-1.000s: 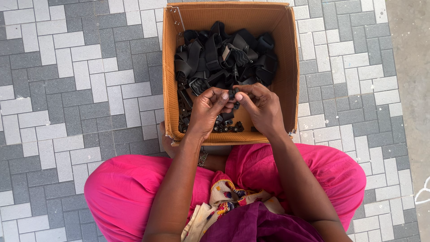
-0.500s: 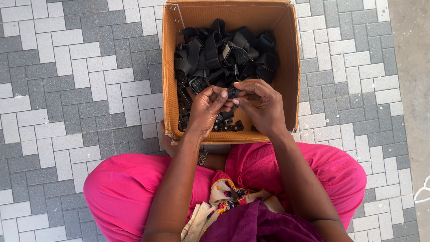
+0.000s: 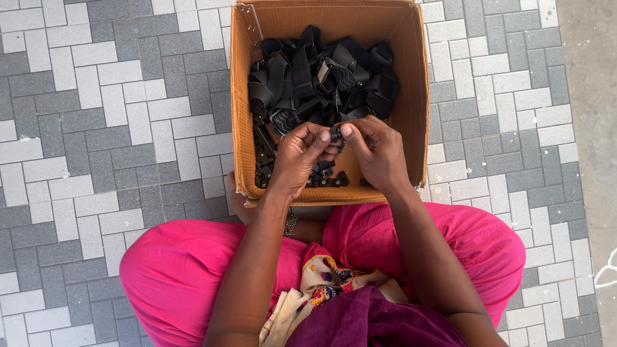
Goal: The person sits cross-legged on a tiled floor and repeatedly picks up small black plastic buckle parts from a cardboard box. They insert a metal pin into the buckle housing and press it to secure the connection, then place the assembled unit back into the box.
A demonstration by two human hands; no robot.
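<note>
An open cardboard box (image 3: 243, 109) stands on the paving in front of my crossed legs. A heap of black straps (image 3: 321, 77) fills its far half, and small black plastic buckles (image 3: 263, 160) lie along its near left side. My left hand (image 3: 299, 157) and my right hand (image 3: 376, 154) meet over the near part of the box. Between their fingertips they pinch one small black buckle piece (image 3: 335, 135). Whether a strap is attached to it is hidden by my fingers.
Grey and white brick paving (image 3: 116, 128) surrounds the box. My knees in pink cloth (image 3: 173, 276) spread left and right below it, with a patterned cloth (image 3: 321, 289) in my lap. A plain concrete strip (image 3: 591, 96) runs down the right edge.
My hands stay joined over the box. The fingers have shifted slightly around the small black piece, which now shows between my thumbs.
</note>
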